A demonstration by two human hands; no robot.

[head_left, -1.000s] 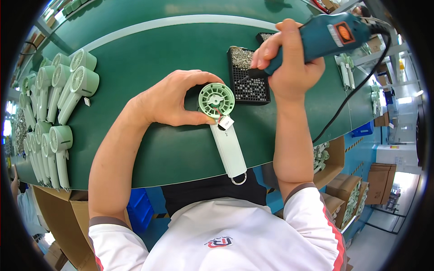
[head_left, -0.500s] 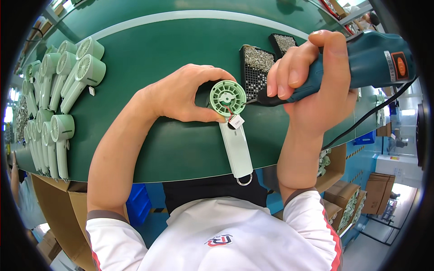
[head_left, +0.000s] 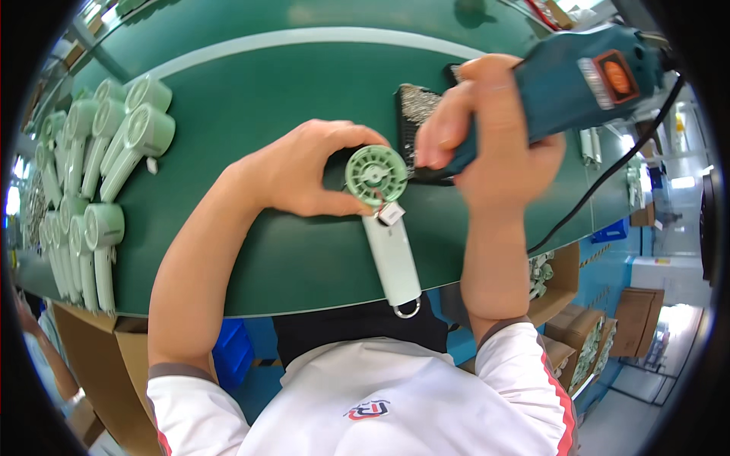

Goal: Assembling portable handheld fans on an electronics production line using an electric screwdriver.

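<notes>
My left hand [head_left: 304, 171] is curled around the round head of a pale green handheld fan [head_left: 391, 262], fingers on the far side and thumb on the near side. The fan lies on the bench, handle toward me, a metal ring at its end. Its head shows an open slotted housing, with a small white tag and a red wire at the neck. My right hand [head_left: 494, 140], blurred by motion, grips a teal corded electric screwdriver [head_left: 563, 83]. The tool points down-left, its tip near the front of a black screw tray [head_left: 407, 102]; the exact tip is smeared.
Several pale green fans [head_left: 148, 129] lie in rows at the left of the green bench [head_left: 289, 83]. A second tray sits partly hidden behind my right hand. The tool's black cord [head_left: 608, 194] trails right. Cardboard boxes [head_left: 103, 365] and a blue bin [head_left: 232, 353] stand below.
My right hand has shifted left with the screwdriver, and its tip has left the fan's right rim for the tray's front area. My left hand still holds the fan in place.
</notes>
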